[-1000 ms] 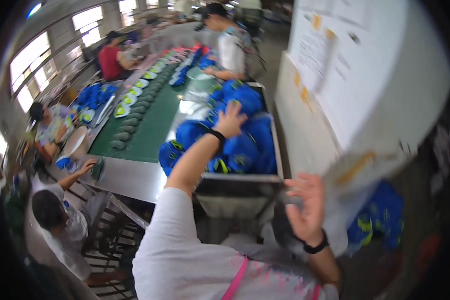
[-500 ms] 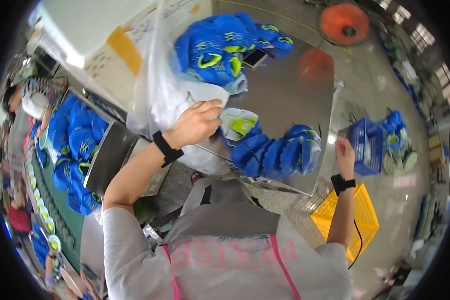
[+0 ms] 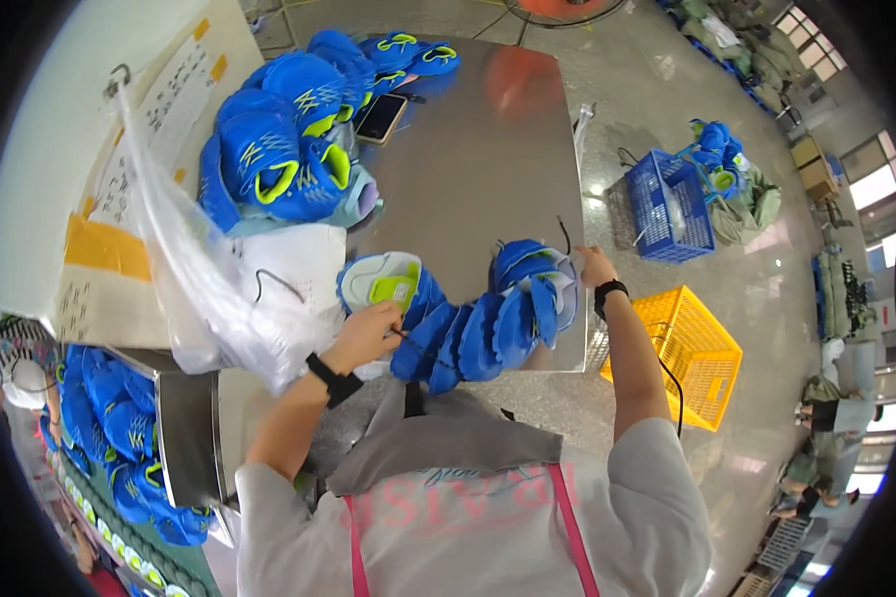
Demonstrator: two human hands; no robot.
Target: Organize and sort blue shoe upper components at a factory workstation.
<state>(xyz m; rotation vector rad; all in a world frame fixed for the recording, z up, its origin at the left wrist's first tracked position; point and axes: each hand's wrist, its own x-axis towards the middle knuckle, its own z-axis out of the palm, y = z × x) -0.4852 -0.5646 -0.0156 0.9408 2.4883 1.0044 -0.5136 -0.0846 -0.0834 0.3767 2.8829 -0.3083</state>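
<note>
Both grips closed on a row of blue shoe uppers (image 3: 488, 323) at the surface's (image 3: 468, 169) near edge: left hand (image 3: 366, 333), right hand (image 3: 595, 267). Half a second before, the right hand was off the surface.

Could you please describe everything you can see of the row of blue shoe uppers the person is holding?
The row of blue shoe uppers is a curved line of soft-looking blue pieces pressed side by side, some with pale linings. It rests at the near edge of the steel table. The left hand grips one end, the right hand the other.
</note>
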